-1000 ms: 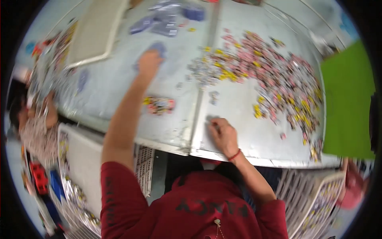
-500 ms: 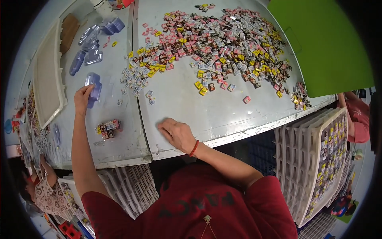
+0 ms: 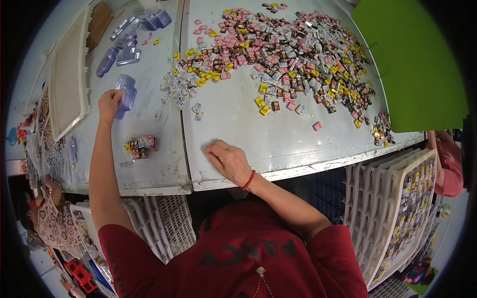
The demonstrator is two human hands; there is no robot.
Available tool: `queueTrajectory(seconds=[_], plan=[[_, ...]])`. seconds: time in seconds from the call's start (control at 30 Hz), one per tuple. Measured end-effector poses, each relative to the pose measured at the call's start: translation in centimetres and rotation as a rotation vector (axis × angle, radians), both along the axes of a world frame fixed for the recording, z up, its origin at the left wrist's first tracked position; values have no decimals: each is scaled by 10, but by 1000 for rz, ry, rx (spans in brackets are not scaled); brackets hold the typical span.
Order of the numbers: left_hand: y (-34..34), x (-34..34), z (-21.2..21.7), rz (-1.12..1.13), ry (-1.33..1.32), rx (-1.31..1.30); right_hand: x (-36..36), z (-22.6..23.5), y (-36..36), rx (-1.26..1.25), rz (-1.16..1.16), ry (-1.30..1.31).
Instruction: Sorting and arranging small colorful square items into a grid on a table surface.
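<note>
I wear a dark red, short-sleeved shirt [image 3: 203,278] with blackish lettering [image 3: 226,256] across the chest, a red beaded bracelet [image 3: 249,180] at my right wrist, and a small pendant [image 3: 260,271] on a thin chain [image 3: 258,286].

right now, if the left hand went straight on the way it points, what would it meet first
Likely the clear bluish plastic tray: the left hand has its fingertips at the tray's left edge, though depth leaves unclear whether they touch it.
</note>
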State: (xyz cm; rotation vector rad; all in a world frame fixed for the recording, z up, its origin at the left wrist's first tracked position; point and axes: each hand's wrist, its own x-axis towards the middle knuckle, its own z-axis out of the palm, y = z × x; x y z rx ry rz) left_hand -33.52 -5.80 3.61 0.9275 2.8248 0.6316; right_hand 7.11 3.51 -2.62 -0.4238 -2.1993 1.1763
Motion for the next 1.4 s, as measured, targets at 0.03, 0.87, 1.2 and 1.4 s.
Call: queueTrajectory(seconds=[0.03, 0.87, 1.2, 1.4], plan=[[-1, -3, -4, 1, 1, 1, 1, 0, 0, -18, 6, -22], [37, 330, -31, -997, 181, 445, 70, 11, 101, 366, -299, -130], [136, 294, -33, -1070, -115, 266, 102, 15, 123, 188, -464, -217], [139, 292, -35, -1092, -181, 129, 83, 21, 124, 371, -289, -301]])
